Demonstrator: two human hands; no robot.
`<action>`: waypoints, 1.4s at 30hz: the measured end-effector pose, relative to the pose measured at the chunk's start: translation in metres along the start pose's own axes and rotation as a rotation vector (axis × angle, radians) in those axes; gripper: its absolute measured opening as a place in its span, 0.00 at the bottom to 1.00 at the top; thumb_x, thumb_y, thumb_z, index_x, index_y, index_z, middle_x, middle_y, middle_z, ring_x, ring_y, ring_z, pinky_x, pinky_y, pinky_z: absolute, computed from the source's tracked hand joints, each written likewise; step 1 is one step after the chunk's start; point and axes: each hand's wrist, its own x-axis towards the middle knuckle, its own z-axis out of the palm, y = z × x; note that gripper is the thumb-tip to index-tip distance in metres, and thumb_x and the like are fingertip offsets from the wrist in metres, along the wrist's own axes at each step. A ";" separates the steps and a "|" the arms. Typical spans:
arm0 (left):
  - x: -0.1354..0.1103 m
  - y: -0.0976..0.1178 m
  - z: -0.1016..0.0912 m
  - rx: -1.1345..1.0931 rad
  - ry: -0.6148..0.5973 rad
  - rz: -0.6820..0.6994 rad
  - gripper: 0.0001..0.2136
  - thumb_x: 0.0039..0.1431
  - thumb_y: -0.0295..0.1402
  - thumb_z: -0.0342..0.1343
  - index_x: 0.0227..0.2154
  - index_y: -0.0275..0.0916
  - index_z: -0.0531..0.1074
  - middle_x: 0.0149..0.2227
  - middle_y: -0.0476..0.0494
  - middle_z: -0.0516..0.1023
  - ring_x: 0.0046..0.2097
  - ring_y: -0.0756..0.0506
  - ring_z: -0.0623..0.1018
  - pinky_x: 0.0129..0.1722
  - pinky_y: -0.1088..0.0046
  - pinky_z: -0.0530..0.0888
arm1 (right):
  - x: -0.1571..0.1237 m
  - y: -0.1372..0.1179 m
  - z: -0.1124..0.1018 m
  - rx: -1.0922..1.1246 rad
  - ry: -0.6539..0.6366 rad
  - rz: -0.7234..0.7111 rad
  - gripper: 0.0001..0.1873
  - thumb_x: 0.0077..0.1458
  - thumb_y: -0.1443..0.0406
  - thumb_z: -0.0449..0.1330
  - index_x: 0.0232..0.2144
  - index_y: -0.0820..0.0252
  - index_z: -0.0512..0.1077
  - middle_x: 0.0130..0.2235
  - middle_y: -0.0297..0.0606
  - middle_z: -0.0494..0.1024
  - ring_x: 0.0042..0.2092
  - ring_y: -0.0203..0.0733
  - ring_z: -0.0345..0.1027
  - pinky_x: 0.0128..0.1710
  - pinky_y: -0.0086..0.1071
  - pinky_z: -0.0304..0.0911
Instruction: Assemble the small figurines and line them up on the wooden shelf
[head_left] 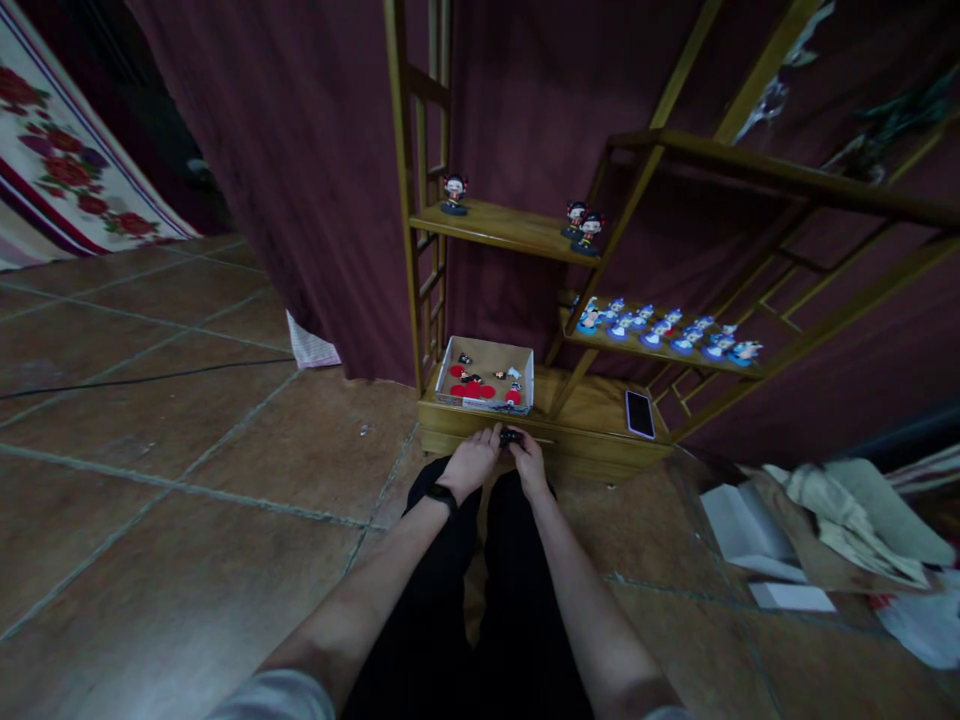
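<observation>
We crouched on the tiled floor [187, 520], dark trousers [517, 600] below us and both bare forearms stretched forward. A black wristband [441, 495] sat on our left wrist. Our left hand [471, 462] and right hand [529, 464] met just before the lowest board [592, 400] of the wooden shelf. Each grip was closed, fingertips pinched on one small dark piece [511, 436] held between them, above the board's front edge. The piece was too small and dim for us to tell its shape.

Just beyond the hands stood an open cardboard box [480, 403] with red and dark bits loose in it. A phone [640, 413] lay flat on the same board, to the right. Papers [739, 520] lay on the floor further right.

On the next shelf stood a row of blue figures [660, 330]; higher up stood three red-and-black figures [583, 225], with a dark red curtain [315, 180] behind.

We judged that the main risk was the pinch itself: a piece this small, held by fingertips alone in poor light, could slip and drop to the tiles or roll under the shelf. Pressing unevenly from the two sides might twist or snap it. An elbow or sleeve swung wide could also knock the box off its edge.
</observation>
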 end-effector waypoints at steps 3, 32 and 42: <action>0.002 -0.004 -0.001 -0.151 -0.013 -0.079 0.20 0.59 0.33 0.43 0.53 0.35 0.58 0.44 0.34 0.71 0.43 0.42 0.72 0.39 0.69 0.66 | -0.001 -0.001 0.002 0.042 -0.014 0.057 0.17 0.41 0.63 0.57 0.37 0.58 0.72 0.38 0.36 0.76 0.37 0.41 0.68 0.34 0.32 0.64; 0.031 -0.024 0.023 -1.636 -0.015 -0.638 0.16 0.38 0.33 0.64 0.35 0.35 0.76 0.35 0.41 0.78 0.32 0.50 0.74 0.31 0.77 0.67 | 0.001 -0.006 0.012 0.112 0.047 0.038 0.13 0.41 0.58 0.60 0.30 0.59 0.70 0.27 0.32 0.72 0.24 0.33 0.64 0.25 0.28 0.62; 0.033 -0.023 0.019 -1.670 -0.057 -0.711 0.12 0.38 0.30 0.65 0.30 0.35 0.76 0.30 0.43 0.78 0.29 0.52 0.74 0.31 0.78 0.67 | 0.004 -0.005 0.012 0.126 0.057 0.086 0.16 0.38 0.59 0.60 0.33 0.60 0.72 0.27 0.33 0.74 0.23 0.32 0.63 0.23 0.27 0.61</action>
